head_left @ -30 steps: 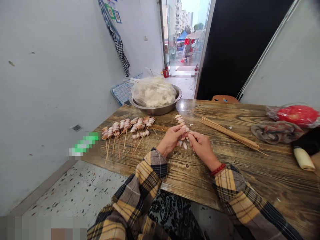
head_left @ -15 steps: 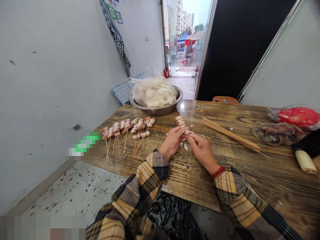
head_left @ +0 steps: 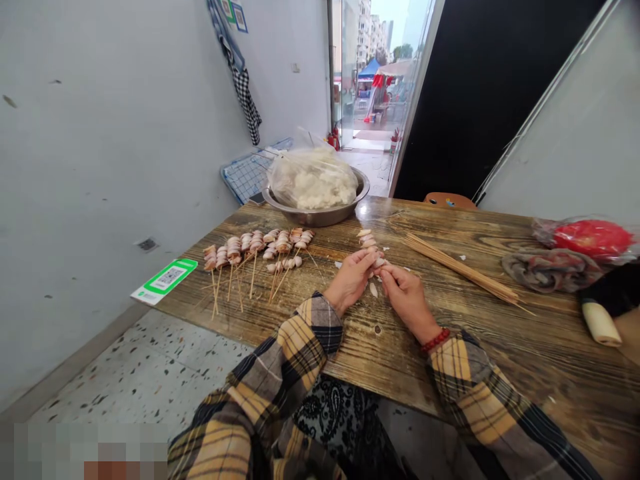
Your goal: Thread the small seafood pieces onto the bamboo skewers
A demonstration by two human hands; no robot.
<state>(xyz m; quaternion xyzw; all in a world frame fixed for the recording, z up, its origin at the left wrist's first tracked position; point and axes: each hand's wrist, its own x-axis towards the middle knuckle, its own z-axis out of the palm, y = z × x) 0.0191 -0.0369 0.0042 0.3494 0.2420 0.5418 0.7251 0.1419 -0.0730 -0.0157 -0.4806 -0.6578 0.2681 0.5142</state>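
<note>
My left hand (head_left: 354, 277) and my right hand (head_left: 406, 293) meet over the table, fingertips pinched on a small pale clove (head_left: 379, 263) that looks like garlic. Fingers partly cover it. Just beyond my left hand, pinkish-white cloves (head_left: 367, 238) are stacked in a row, their lower end hidden by the hand. A loose clove (head_left: 373, 289) and pale flakes of skin lie below and around my fingers. To the left rest several loaded skewers (head_left: 257, 241), their bare stick ends toward me. A bundle of bare bamboo skewers (head_left: 457, 269) lies to the right of my hands.
A metal basin (head_left: 317, 217) at the back holds a clear bag (head_left: 315, 179) of whitish food. At right are a bunched cloth (head_left: 543, 269) and a red item in plastic (head_left: 593, 237). A green-and-white code card (head_left: 167, 279) lies at the left edge of the wooden table (head_left: 385, 360).
The view has shifted slightly. My hands stay together at nearly the same spot, with small finger movements on the clove. The code card now shows clearly.
</note>
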